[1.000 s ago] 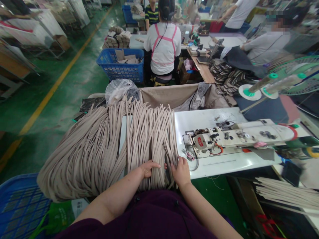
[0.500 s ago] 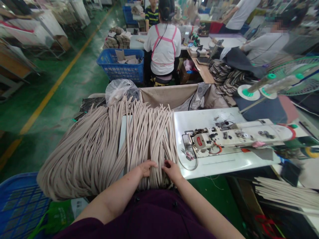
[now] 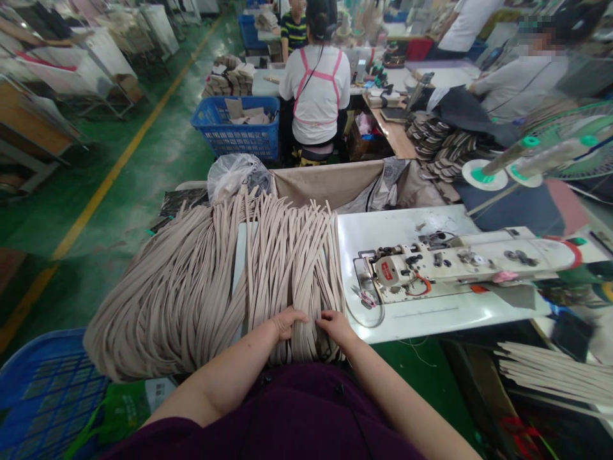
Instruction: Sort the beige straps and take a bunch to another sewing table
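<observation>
Long beige fabric strips (image 3: 272, 255) lie over the near end of a white table (image 3: 407, 319) and hang down its front edge. My left hand (image 3: 290, 321) is closed on some of these strips, its thumb lying across them. Just to the right, my right hand (image 3: 334, 324) has its fingers pinched together at the edge of the same bundle. A larger heap of beige strips (image 3: 167, 300) spreads to the left of my hands.
A sewing machine (image 3: 454, 262) and small scissors (image 3: 366, 298) are on the table at right. Blue baskets stand at lower left (image 3: 29, 383) and ahead (image 3: 239, 128). A person (image 3: 316, 89) sits ahead, facing away. A fan (image 3: 569, 147) is at far right.
The whole view has shifted slightly, so things appear a little further right. Both hands stay at the strips, with the right hand's fingers drawn closer together.
</observation>
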A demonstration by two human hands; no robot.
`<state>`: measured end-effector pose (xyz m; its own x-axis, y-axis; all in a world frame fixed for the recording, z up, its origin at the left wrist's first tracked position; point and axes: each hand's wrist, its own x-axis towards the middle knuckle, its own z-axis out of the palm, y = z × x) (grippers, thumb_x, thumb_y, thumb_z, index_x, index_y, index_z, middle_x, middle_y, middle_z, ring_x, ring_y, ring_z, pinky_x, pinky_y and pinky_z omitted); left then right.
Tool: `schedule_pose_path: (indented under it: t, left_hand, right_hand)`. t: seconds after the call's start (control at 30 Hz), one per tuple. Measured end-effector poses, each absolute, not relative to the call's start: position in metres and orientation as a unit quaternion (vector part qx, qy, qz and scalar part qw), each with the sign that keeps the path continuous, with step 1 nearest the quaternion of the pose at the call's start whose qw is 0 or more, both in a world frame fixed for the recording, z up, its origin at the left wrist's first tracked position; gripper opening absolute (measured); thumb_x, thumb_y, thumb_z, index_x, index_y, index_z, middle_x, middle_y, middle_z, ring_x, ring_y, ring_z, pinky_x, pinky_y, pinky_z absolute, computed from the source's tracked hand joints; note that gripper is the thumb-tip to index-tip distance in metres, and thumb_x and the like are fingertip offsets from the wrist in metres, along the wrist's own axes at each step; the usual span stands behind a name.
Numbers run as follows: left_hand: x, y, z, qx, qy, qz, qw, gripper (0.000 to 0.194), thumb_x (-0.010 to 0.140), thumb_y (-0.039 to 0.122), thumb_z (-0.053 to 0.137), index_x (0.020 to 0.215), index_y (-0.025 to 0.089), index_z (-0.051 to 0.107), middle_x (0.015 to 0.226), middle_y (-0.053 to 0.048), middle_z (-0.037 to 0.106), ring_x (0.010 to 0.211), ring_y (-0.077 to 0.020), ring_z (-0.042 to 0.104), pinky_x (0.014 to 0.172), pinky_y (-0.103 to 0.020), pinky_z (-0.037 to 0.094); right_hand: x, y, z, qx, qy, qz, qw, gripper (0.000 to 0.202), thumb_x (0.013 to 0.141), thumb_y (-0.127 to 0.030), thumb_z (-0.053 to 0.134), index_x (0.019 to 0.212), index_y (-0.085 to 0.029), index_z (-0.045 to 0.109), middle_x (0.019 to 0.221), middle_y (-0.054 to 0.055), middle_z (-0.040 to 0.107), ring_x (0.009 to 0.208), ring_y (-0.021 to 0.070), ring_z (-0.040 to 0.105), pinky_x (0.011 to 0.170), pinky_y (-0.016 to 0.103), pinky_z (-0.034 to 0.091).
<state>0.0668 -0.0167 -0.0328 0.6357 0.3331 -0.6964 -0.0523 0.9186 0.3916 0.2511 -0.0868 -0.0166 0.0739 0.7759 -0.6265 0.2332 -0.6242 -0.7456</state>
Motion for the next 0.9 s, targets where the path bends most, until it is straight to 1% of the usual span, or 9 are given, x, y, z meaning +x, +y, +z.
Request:
schedule_pose_path:
  t: [0.13,0.3,0.5,0.6,0.7,0.8,0.9]
  left_hand:
    - [0.065,-0.015,-0.032,0.163,0.399,0.097,0.897,0.048,0.050,0.013,0.076,0.098,0.012,0.072,0.091,-0.014,0.079,0.096,-0.0339,0.074,0.087,-0.046,0.058]
    - [0.065,-0.014,-0.031,0.158,0.393,0.085,0.902,0.049,0.049,0.012,0.076,0.098,0.012,0.070,0.092,-0.015,0.079,0.097,-0.0349,0.074,0.088,-0.047,0.059]
    - [0.064,-0.012,-0.031,0.159,0.378,0.077,0.909,0.050,0.052,0.012,0.076,0.101,0.012,0.070,0.093,-0.014,0.079,0.100,-0.0350,0.074,0.091,-0.047,0.058]
    - [0.064,-0.012,-0.032,0.160,0.373,0.077,0.911,0.051,0.053,0.012,0.077,0.104,0.011,0.071,0.094,-0.015,0.079,0.102,-0.0355,0.073,0.092,-0.048,0.057]
    - [0.064,-0.012,-0.033,0.160,0.368,0.078,0.913,0.053,0.053,0.012,0.077,0.105,0.011,0.072,0.097,-0.016,0.079,0.102,-0.0362,0.073,0.092,-0.048,0.056]
    - [0.063,-0.013,-0.034,0.161,0.364,0.080,0.914,0.053,0.054,0.012,0.078,0.107,0.011,0.072,0.099,-0.017,0.079,0.103,-0.0364,0.073,0.093,-0.048,0.055]
    - [0.063,-0.013,-0.035,0.162,0.361,0.083,0.915,0.053,0.054,0.013,0.078,0.106,0.011,0.072,0.099,-0.017,0.078,0.102,-0.0363,0.073,0.094,-0.049,0.055]
  right_hand:
    - [0.254,-0.089,-0.014,-0.687,-0.345,0.592,0.243,0.032,0.096,-0.046,0.064,0.101,-0.015,0.066,0.097,0.002,0.068,0.082,0.0153,0.064,0.074,0.033,0.056]
    - [0.255,-0.093,-0.013,-0.678,-0.313,0.609,0.266,0.034,0.098,-0.049,0.061,0.099,-0.016,0.065,0.090,0.001,0.066,0.074,0.0133,0.062,0.070,0.031,0.054]
    - [0.256,-0.093,-0.009,-0.677,-0.277,0.617,0.292,0.030,0.098,-0.045,0.063,0.094,-0.016,0.064,0.079,-0.003,0.063,0.065,0.0107,0.059,0.064,0.027,0.052]
    - [0.256,-0.093,-0.004,-0.673,-0.270,0.621,0.296,0.029,0.098,-0.044,0.062,0.094,-0.015,0.064,0.077,-0.003,0.062,0.064,0.0105,0.058,0.063,0.026,0.051]
    - [0.255,-0.091,0.000,-0.673,-0.275,0.622,0.291,0.027,0.096,-0.042,0.065,0.099,-0.015,0.066,0.083,-0.001,0.067,0.068,0.0118,0.062,0.067,0.028,0.053]
    - [0.253,-0.088,0.000,-0.685,-0.285,0.610,0.278,0.030,0.093,-0.043,0.069,0.105,-0.015,0.067,0.091,0.002,0.071,0.078,0.0147,0.068,0.075,0.032,0.057]
    - [0.251,-0.085,-0.001,-0.704,-0.291,0.593,0.262,0.030,0.093,-0.044,0.070,0.102,-0.015,0.068,0.091,0.003,0.073,0.082,0.0163,0.070,0.082,0.036,0.058]
